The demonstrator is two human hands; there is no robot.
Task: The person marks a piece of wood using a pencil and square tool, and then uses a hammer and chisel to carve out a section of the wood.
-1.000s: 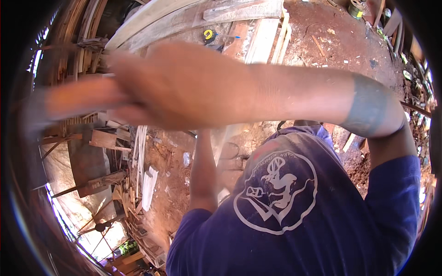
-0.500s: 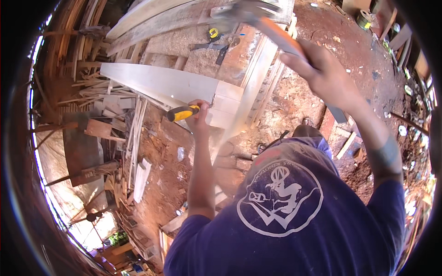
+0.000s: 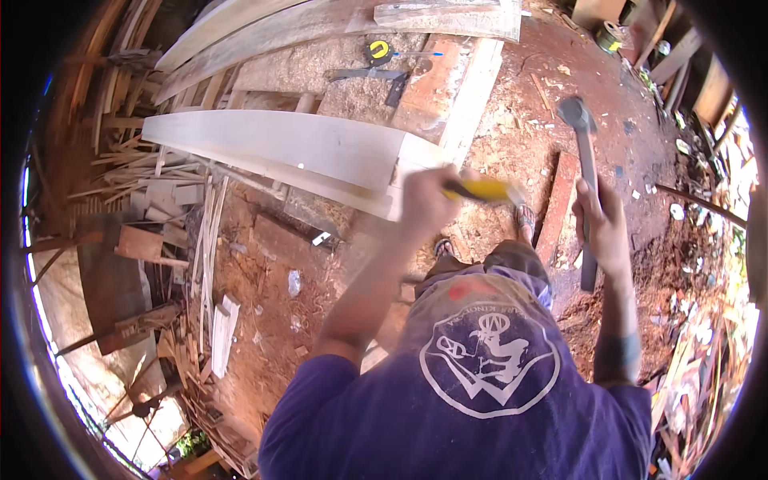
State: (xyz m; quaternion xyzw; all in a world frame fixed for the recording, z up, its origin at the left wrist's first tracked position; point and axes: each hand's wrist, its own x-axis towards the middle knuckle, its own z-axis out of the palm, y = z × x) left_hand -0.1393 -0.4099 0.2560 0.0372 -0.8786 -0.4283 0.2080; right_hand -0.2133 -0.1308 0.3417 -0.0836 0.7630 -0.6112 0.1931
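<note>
My left hand (image 3: 428,200) is closed round a chisel with a yellow and black handle (image 3: 484,190). Motion blurs both, and the blade cannot be made out clearly. The hand is just in front of the right end of a long pale wooden beam (image 3: 272,140); whether it touches the wood I cannot tell. Off to the right, my right hand (image 3: 604,224) grips a hammer (image 3: 587,160) by its handle, the grey head upward and apart from the beam.
Behind the beam lie a yellow and black tape measure (image 3: 379,53), a blue pen (image 3: 420,54) and a dark flat angled tool (image 3: 392,84). Long planks (image 3: 320,32) cross the back. Scrap sticks (image 3: 212,240) pile up at left. A reddish board (image 3: 558,204) lies by my feet.
The hammer has come down from above the beam toward the right side. My left hand has swung the chisel rightward, away from the cut line near the beam's end.
</note>
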